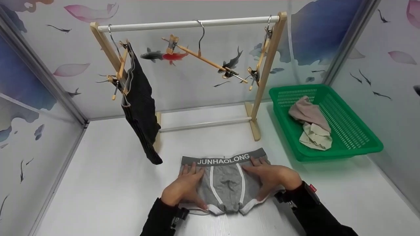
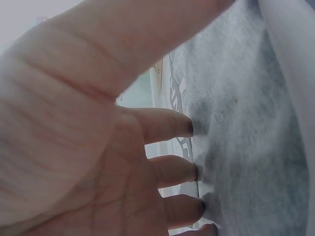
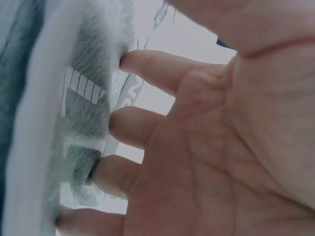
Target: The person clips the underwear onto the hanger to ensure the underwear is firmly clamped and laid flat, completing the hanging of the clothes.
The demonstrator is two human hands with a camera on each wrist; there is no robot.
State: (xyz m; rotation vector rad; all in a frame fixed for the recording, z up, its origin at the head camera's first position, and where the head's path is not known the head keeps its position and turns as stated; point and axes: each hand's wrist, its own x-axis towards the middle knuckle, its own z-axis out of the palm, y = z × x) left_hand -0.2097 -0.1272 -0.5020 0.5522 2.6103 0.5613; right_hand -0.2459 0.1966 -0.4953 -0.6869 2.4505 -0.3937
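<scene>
Grey boxer briefs [image 1: 228, 183] with white piping and a dark lettered waistband lie spread on the white table, waistband toward the rack. On their left side rests my left hand [image 1: 187, 186], its fingers spread and fingertips touching the cloth, the thumb near the left leg hem. My right hand [image 1: 274, 178] touches the right side in the same way, fingers just below the waistband. In the left wrist view the fingertips [image 2: 184, 169] meet the grey fabric [image 2: 246, 123]. The right wrist view shows separated fingers [image 3: 135, 125] pressing on the cloth; neither palm grips anything.
Behind the briefs stands a wooden rack with a white rail [image 1: 151, 26]. Black trousers [image 1: 139, 105] hang at its left; a clip hanger [image 1: 203, 59] hangs mid-rail and another [image 1: 262, 55] at the right. A green basket [image 1: 361, 147] at right holds crumpled pink and cream cloth [image 1: 310, 114].
</scene>
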